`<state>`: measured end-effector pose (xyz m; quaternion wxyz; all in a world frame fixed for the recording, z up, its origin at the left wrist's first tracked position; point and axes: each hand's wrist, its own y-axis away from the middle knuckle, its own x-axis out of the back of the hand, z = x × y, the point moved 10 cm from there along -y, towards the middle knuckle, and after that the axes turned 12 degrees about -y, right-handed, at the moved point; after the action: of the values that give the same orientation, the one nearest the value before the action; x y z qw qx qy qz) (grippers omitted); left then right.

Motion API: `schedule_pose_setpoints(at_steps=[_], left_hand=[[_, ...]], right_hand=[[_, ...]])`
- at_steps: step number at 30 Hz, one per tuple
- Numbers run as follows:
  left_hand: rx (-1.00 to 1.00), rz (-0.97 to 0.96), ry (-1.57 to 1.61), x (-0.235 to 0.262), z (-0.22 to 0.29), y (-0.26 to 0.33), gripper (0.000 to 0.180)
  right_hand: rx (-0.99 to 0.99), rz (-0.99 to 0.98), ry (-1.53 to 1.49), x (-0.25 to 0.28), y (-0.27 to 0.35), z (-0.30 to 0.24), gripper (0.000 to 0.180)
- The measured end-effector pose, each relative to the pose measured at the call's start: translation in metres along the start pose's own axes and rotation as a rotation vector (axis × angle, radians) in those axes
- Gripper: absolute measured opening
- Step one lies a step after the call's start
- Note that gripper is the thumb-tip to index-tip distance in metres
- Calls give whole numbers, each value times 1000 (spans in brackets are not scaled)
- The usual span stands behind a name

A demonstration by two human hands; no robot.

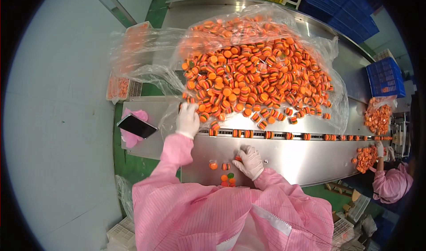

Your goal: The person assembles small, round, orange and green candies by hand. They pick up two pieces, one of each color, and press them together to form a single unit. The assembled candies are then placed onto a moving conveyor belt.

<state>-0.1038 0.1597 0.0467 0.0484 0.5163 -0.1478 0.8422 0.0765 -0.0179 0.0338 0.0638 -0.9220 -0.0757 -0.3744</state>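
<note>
A big heap of small round orange, layered candies (257, 75) lies on clear plastic sheeting (330, 55) spread over a steel table (293, 160). My left hand (187, 120), in a white glove, rests at the heap's near left edge, touching candies there. My right hand (249, 161), also gloved, lies on the bare steel nearer to me with one orange candy (238, 158) pinched at its fingertips. A row of candies (284, 136) sits in a slot that runs across the table. A few loose candies (227, 179) lie by my right wrist.
A dark phone (136, 126) lies on a pink cloth at the table's left end. At the right, another person in pink (390, 182) works at a smaller pile of candies (378, 117). Blue crates (385, 77) stand at the back right. White trays (119, 88) sit left.
</note>
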Motion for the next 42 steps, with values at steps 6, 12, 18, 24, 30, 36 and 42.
schedule_pose_setpoints(at_steps=[6, 12, 18, 24, 30, 36, 42], left_hand=[[104, -205, -175, -26, -7, 48, 44], [167, -192, -92, -44, -25, 42, 47], [88, -274, -209, -55, -23, 34, 42], [100, -352, -416, -68, -28, 29, 39], [37, -51, 29, -9, -23, 36, 29], [181, -757, 810, -58, 43, 105, 32], [189, -1076, 682, -108, 47, 132, 24]], right_hand=[[-78, -27, 7, -24, -81, -6, 34], [-269, -114, 237, -71, -124, 11, 37], [-245, 92, -590, -54, -100, 47, 33], [-573, -142, -1886, -37, -28, 68, 29], [-130, -19, -367, -1, 27, 87, 36], [-363, -91, -500, -21, 35, 84, 32], [-630, -96, -702, -31, 63, 99, 23]])
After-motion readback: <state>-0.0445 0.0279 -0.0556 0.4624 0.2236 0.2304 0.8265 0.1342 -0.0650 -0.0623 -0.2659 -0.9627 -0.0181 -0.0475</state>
